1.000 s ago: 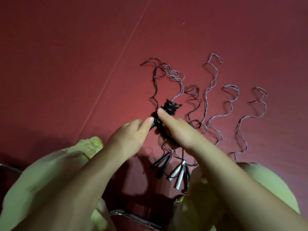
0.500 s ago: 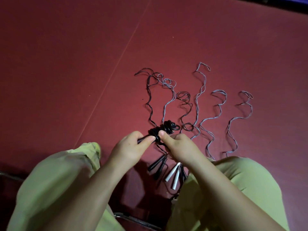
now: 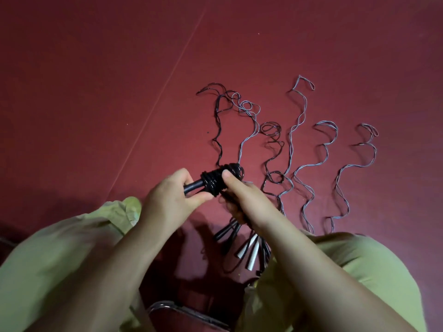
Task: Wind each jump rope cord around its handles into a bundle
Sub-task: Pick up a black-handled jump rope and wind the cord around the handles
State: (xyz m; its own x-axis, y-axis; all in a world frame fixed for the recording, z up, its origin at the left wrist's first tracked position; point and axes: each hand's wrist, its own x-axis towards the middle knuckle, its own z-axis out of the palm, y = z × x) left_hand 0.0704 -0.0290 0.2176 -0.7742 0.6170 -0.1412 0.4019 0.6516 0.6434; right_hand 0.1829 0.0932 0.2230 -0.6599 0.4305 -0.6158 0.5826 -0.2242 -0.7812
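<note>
Black jump rope bundle (image 3: pixel 219 179) now sits higher and larger in view than half a second ago, coils packed tighter round its handles. Left hand (image 3: pixel 171 202) grips the bare handle ends; right hand (image 3: pixel 242 196) pinches the coils, thumb on top. Loose ropes (image 3: pixel 309 164) lie beyond on the red floor (image 3: pixel 96 92). Spare handles (image 3: pixel 249 248) are partly hidden beneath the right forearm.

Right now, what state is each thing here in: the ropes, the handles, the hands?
Black rope bundle: cord wound round its handles, held off the floor.
Left hand: grips the bare handle ends.
Right hand: thumb presses the coils.
Loose cords: unwound, wavy, on the floor.
Spare handles: lying on the floor.
</note>
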